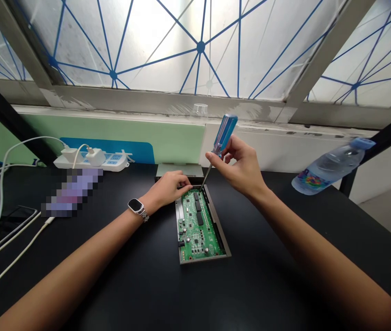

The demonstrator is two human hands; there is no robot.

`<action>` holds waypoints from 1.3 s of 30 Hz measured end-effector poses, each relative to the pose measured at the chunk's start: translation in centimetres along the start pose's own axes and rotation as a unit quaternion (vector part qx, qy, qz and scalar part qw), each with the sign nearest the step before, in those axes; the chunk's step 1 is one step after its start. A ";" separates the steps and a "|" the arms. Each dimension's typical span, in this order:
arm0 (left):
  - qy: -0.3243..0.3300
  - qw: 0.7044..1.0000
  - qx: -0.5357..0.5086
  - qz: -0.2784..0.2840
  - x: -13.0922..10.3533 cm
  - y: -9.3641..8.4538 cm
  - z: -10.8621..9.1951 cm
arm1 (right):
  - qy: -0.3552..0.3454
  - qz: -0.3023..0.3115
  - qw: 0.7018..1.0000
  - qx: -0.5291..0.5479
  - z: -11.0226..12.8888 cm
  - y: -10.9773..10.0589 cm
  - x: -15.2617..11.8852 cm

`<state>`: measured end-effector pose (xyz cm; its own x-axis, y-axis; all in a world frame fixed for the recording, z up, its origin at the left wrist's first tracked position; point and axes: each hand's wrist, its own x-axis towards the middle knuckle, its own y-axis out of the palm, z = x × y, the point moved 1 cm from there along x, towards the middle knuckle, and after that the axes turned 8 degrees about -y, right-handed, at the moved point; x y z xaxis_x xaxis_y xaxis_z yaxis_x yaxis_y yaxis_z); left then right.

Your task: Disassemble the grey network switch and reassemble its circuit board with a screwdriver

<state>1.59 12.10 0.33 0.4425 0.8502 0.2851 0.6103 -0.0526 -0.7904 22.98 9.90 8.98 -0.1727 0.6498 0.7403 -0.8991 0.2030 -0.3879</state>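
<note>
A green circuit board (195, 230) lies in a shallow metal tray (220, 225) on the black table. My right hand (238, 163) grips a screwdriver (225, 131) with a clear blue handle, held tilted, its tip down at the far end of the board. My left hand (172, 187), with a watch on the wrist, rests at the far left corner of the board, its fingers close together near the screwdriver tip. Whether those fingers pinch something small cannot be made out. Behind the board stands a grey metal piece (180, 170).
At the left are a white power strip (112, 162) with plugs, a blurred phone-like object (73, 192), white cables (12, 266) and a dark flat device (16, 216). A water bottle (331, 166) lies tilted at the right. A clear cup (200, 110) is on the window ledge.
</note>
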 end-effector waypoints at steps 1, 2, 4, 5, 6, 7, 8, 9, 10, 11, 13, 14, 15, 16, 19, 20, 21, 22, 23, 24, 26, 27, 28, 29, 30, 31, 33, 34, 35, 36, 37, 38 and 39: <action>-0.002 1.000 0.000 -0.001 0.0 0.0 0.0 | 0.001 -0.018 1.000 -0.015 0.1 0.1 -0.1; -0.005 1.000 0.000 -0.003 0.0 0.0 0.1 | 0.008 -0.033 0.999 -0.020 0.1 0.3 -0.2; -0.010 1.000 -0.007 -0.003 0.0 0.1 0.1 | 0.045 -0.038 0.998 0.021 0.0 0.6 -0.3; -0.011 1.000 -0.013 -0.003 0.0 0.1 0.1 | 0.075 -0.027 0.995 0.066 0.0 0.8 -0.3; -0.012 1.000 -0.020 -0.002 -0.1 0.2 0.2 | 0.111 -0.009 0.986 0.120 -0.1 1.0 -0.2; -0.012 1.000 -0.025 -0.001 -0.1 0.2 0.2 | 0.148 0.012 0.973 0.175 -0.2 1.1 -0.2; -0.012 1.000 -0.029 -0.001 -0.1 0.2 0.2 | 0.180 0.032 0.957 0.224 -0.2 1.1 -0.1; -0.011 0.999 -0.031 0.000 -0.1 0.2 0.3 | 0.201 0.047 0.942 0.263 -0.3 1.1 0.0; -0.011 0.999 -0.033 0.001 -0.1 0.2 0.3 | 0.213 0.064 0.930 0.293 -0.4 1.0 0.0; -0.011 0.999 -0.035 0.002 -0.1 0.1 0.3 | 0.218 0.083 0.919 0.317 -0.4 0.9 0.1; -0.012 0.999 -0.038 0.006 0.0 0.1 0.3 | 0.209 0.125 0.905 0.347 -0.7 0.6 0.2; -0.013 0.999 -0.039 0.007 0.0 0.1 0.3 | 0.200 0.145 0.903 0.351 -0.8 0.5 0.1; -0.013 0.999 -0.039 0.008 0.0 0.1 0.3 | 0.188 0.159 0.905 0.348 -1.0 0.4 0.1; -0.013 0.999 -0.038 0.008 0.0 0.1 0.3 | 0.175 0.165 0.909 0.340 -1.1 0.3 0.1; -0.007 1.000 -0.023 0.002 -0.1 0.1 0.3 | 0.143 0.159 0.926 0.311 -1.2 0.5 -0.1; -0.005 1.000 -0.015 0.000 -0.1 0.1 0.2 | 0.138 0.152 0.930 0.305 -1.1 0.7 -0.2; -0.004 1.000 -0.008 -0.002 -0.2 0.1 0.2 | 0.134 0.142 0.933 0.301 -0.9 0.9 -0.4; -0.004 1.000 -0.001 -0.004 -0.2 0.1 0.1 | 0.133 0.130 0.937 0.295 -0.7 1.2 -0.5; -0.004 1.000 0.005 -0.005 -0.3 0.1 0.1 | 0.135 0.115 0.942 0.286 -0.5 1.4 -0.7; -0.005 1.000 0.010 -0.007 -0.3 0.1 0.0 | 0.138 0.093 0.948 0.271 -0.2 1.6 -0.8; -0.008 1.000 0.020 -0.011 -0.4 0.2 -0.3 | 0.139 0.043 0.964 0.224 0.2 2.0 -1.1; -0.010 1.000 0.024 -0.014 -0.5 0.2 -0.5 | 0.133 0.021 0.972 0.195 0.3 2.1 -1.3; -0.013 0.999 0.030 -0.017 -0.5 0.2 -0.7 | 0.125 0.006 0.978 0.166 0.4 2.1 -1.4; -0.016 0.999 0.036 -0.019 -0.5 0.2 -0.8 | 0.115 -0.004 0.983 0.141 0.5 2.2 -1.4; -0.019 0.999 0.042 -0.022 -0.5 0.3 -1.0 | 0.106 -0.008 0.987 0.121 0.5 2.2 -1.5; -0.021 0.998 0.048 -0.023 -0.5 0.3 -1.1 | 0.101 -0.008 0.989 0.108 0.5 2.2 -1.5; -0.025 0.998 0.057 -0.026 -0.5 0.4 -1.2 | 0.100 -0.009 0.989 0.104 0.4 2.2 -1.4; -0.027 0.997 0.060 -0.027 -0.5 0.4 -1.3 | 0.103 -0.008 0.989 0.109 0.4 2.2 -1.4; -0.029 0.997 0.060 -0.028 -0.5 0.4 -1.3 | 0.107 -0.007 0.988 0.115 0.3 2.2 -1.3; -0.032 0.997 0.059 -0.028 -0.5 0.4 -1.3 | 0.113 -0.005 0.986 0.123 0.3 2.1 -1.3; -0.034 0.997 0.057 -0.027 -0.5 0.3 -1.3 | 0.118 -0.004 0.984 0.132 0.3 2.1 -1.2; -0.037 0.998 0.055 -0.023 -0.5 0.2 -1.4 | 0.122 -0.003 0.983 0.140 0.2 2.0 -1.2; -0.038 0.998 0.055 -0.021 -0.5 0.0 -1.4 | 0.124 -0.001 0.981 0.147 0.1 2.0 -1.2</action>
<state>2.24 10.94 0.96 0.3639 0.8882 0.2804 0.5491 0.0386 -0.8349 21.37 9.46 7.39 -0.0997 0.8146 0.5714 -0.9828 0.0091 -0.1844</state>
